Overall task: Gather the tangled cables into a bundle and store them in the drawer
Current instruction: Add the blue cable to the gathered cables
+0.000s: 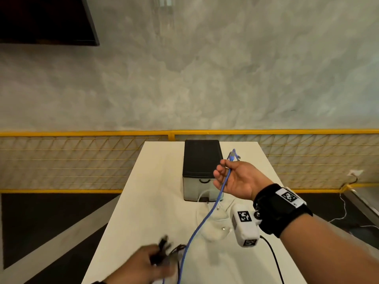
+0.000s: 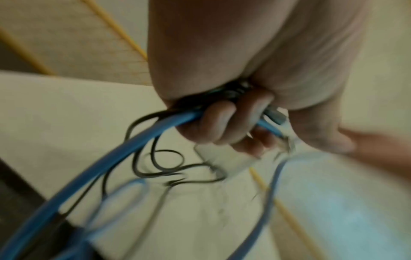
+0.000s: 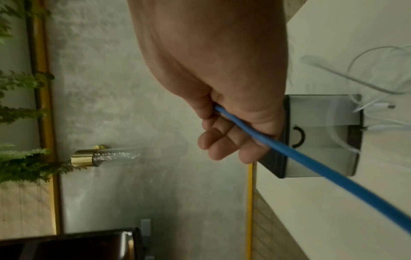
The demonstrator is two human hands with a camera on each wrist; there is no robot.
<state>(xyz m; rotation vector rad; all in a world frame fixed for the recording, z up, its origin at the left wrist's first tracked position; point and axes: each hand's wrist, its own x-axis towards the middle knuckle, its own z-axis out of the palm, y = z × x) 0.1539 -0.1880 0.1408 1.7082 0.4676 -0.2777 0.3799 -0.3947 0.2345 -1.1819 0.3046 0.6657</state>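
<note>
A blue cable runs taut from my left hand up to my right hand. My right hand is raised palm-up in front of the drawer box and pinches the cable just below its plug; the wrist view shows the blue cable leaving that hand between thumb and fingers. At the table's near edge my blurred left hand grips a bunch of cables. Its fingers curl round the blue cable and thin black cables that hang in loops. White cables lie loose before the box.
The box has a black top and a translucent drawer front with a black handle; the drawer looks closed. It stands mid-back on the white table. A yellow mesh fence runs behind the table, and dark floor lies to the left.
</note>
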